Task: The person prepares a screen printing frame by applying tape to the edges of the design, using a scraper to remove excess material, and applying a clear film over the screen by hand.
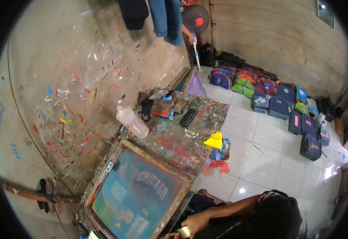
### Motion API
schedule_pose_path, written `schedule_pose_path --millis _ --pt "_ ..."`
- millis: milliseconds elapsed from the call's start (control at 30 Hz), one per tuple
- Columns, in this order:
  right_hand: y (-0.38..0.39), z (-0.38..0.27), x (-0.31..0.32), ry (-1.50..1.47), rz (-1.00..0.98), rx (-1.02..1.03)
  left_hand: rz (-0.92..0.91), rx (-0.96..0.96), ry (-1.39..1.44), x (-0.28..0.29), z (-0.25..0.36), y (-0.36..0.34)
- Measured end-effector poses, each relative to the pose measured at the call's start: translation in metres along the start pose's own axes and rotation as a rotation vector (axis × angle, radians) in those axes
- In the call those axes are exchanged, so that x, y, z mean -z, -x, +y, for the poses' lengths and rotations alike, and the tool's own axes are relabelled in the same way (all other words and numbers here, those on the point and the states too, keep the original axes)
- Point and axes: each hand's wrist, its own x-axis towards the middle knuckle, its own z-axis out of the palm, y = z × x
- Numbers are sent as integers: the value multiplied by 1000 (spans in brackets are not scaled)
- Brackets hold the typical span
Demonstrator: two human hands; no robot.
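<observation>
At the bottom, my right hand [196,223] grips a flat, shiny gold-coloured piece [185,232]. My left hand [173,235] shows only fingers at the piece's near side, closed on it; the rest is out of frame. Black cloth with pale script [245,225] lies around my right forearm. Just left of my hands is a framed printing screen [138,187] with blue mesh and lettering. Behind it, the paint-crusted table [182,147] carries a milky plastic bottle [132,122], a black case [188,118], orange blocks [161,107] and a yellow piece [213,140].
Bags and folded dark goods [278,107] lie on the white tiled floor [257,159] along the far wall. Another person's hand [190,39] holds a white pole by a fan [196,20]. Jeans [166,22] hang above the paint-spattered left wall [62,99].
</observation>
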Motion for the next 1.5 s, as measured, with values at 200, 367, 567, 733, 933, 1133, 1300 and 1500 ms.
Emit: schedule_pose_path --millis 200,367,567,733,933,1133,1300,1500 --pt "-7 13 -7 -7 -78 -101 126 -141 -363 -10 -10 2" --pt "-11 3 0 7 -149 -187 257 -190 -315 -17 -23 -2" --pt "-4 -1 0 -48 -131 -179 324 -164 -324 -21 -27 4" --pt "-5 -7 8 -18 -224 -133 361 -182 -343 -27 -20 10" --pt "-11 -56 22 150 -263 -302 380 -99 -211 -25 -32 11" --pt "-9 -37 19 146 -349 -331 259 -21 53 -32 -25 6" --pt "-13 -26 12 154 -349 -359 162 -7 196 -30 -43 5" --pt "-21 -39 20 170 -355 -365 258 -39 155 -34 -45 5"
